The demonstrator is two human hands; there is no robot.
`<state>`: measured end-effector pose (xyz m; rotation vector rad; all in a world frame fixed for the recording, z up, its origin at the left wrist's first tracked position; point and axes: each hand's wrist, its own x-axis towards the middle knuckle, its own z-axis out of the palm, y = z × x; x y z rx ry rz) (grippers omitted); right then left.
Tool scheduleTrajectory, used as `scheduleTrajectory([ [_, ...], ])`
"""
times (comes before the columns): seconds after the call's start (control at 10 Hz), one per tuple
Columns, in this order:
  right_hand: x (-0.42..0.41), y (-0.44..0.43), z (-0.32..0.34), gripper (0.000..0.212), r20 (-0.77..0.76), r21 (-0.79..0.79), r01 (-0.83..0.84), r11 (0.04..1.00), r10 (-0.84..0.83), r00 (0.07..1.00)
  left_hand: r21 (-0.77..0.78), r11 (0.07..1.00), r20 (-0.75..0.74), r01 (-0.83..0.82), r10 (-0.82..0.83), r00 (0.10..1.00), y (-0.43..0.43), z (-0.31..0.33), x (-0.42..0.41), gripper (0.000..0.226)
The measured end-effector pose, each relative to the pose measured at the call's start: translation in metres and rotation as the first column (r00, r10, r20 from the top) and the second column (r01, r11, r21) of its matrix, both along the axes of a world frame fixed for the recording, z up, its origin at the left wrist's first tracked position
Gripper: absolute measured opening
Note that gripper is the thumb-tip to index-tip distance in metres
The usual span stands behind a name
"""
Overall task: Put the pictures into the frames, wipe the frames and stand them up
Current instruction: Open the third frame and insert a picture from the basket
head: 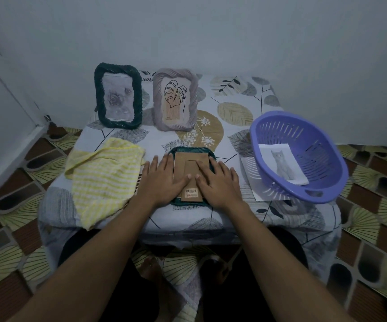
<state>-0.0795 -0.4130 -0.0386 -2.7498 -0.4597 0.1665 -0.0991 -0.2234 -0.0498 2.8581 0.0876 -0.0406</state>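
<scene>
On the tabletop (234, 94), a yellow striped cloth (104, 180) lies at the left. Behind it a dark green frame (117, 98) stands upright, with a grey frame (175, 101) holding a leaf drawing beside it. My left hand (162, 180) and right hand (220, 182) lie flat, fingers straight, pressing the cardboard backing (191, 161) of a face-down teal frame (189, 149). At the right, a tilted purple basket (322, 140) holds a cat picture (280, 159).

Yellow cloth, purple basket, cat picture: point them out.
yellow cloth (104, 173), head view, middle of the striped fabric.
purple basket (313, 147), head view, slotted inner wall.
cat picture (279, 162), head view, the cat's body.
</scene>
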Motion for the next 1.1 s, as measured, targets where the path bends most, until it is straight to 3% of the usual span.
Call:
scheduleTrajectory([
  [0.2, 0.002, -0.002, -0.001, 0.056, -0.017, 0.090, 0.005, 0.996, -0.003, 1.000, 0.030, 1.000, 0.012, -0.004, 0.003, 1.000, 0.002, -0.004, 0.001, 0.100],
  [0.3, 0.003, -0.007, 0.005, 0.063, -0.041, 0.298, 0.072, 0.952, -0.062, 0.997, 0.039, 0.999, 0.028, -0.004, 0.003, 1.000, 0.003, -0.005, 0.002, 0.098],
  [0.4, 0.000, -0.015, 0.012, 0.059, -0.057, 0.373, 0.076, 0.925, -0.058, 0.997, 0.043, 0.999, 0.036, -0.010, 0.008, 0.999, 0.003, -0.005, 0.002, 0.098],
  [0.6, -0.011, -0.035, 0.019, 0.077, -0.049, 0.138, -0.020, 0.990, 0.027, 0.998, 0.039, 0.999, 0.043, -0.011, 0.010, 0.999, 0.002, -0.004, 0.000, 0.096],
  [1.0, -0.015, -0.044, 0.012, 0.089, 0.074, 0.002, -0.096, 0.995, 0.096, 0.993, 0.024, 1.000, 0.046, -0.013, 0.012, 0.999, 0.004, -0.005, 0.000, 0.098],
  [1.1, -0.015, -0.041, 0.011, 0.078, 0.081, 0.002, -0.095, 0.995, 0.094, 0.992, 0.014, 1.000, 0.051, -0.013, 0.012, 0.999, 0.004, -0.006, 0.001, 0.099],
])
